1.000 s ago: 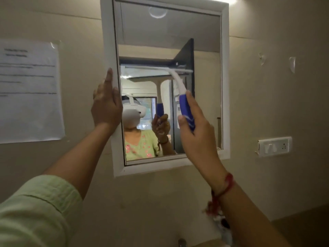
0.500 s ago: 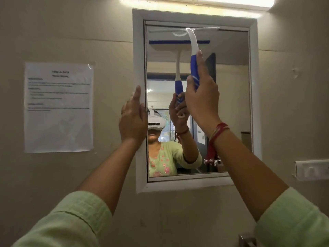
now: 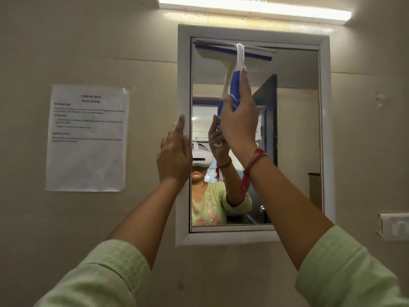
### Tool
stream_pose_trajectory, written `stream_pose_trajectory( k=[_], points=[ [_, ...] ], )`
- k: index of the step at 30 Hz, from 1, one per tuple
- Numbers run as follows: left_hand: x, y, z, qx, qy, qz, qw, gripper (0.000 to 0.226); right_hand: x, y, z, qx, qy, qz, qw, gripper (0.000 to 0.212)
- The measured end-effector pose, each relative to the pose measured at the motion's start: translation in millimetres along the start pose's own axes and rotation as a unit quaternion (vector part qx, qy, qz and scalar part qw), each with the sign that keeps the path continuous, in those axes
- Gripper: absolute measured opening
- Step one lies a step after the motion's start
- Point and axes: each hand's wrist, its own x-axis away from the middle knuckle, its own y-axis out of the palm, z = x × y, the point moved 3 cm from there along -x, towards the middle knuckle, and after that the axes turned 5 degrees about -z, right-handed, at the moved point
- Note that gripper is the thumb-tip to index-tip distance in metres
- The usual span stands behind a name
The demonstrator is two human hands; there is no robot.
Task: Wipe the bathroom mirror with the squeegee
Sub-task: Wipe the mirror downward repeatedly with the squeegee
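A white-framed mirror [image 3: 296, 134] hangs on the beige wall. My right hand [image 3: 238, 122] grips the blue part of a white and blue squeegee [image 3: 240, 58]. Its blade lies across the top left of the glass, just under the upper frame, with its blue reflection below it. My left hand [image 3: 174, 156] rests flat with straight fingers on the mirror's left frame [image 3: 183, 74]. The glass reflects a person in a green top with a white headset.
A strip light [image 3: 254, 9] glows above the mirror. A printed paper sheet [image 3: 87, 138] is taped to the wall on the left. A white switch plate [image 3: 394, 227] sits at the right edge, below the mirror's mid height.
My right hand has lifted the squeegee from the middle of the glass to its top edge. The left hand stays on the left frame. The view has tilted up.
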Motion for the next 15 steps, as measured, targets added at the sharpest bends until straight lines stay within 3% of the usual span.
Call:
stream_pose_trajectory(
  k=[9,15],
  points=[
    [0,1,-2,0.004,-0.003,0.001,1.000,0.048,-9,-4,11,-0.012,-0.004,-0.012,1.000,0.056],
    [0,1,-2,0.009,-0.006,-0.004,1.000,0.048,-16,-19,18,0.062,-0.024,-0.018,0.998,0.056]
  ],
)
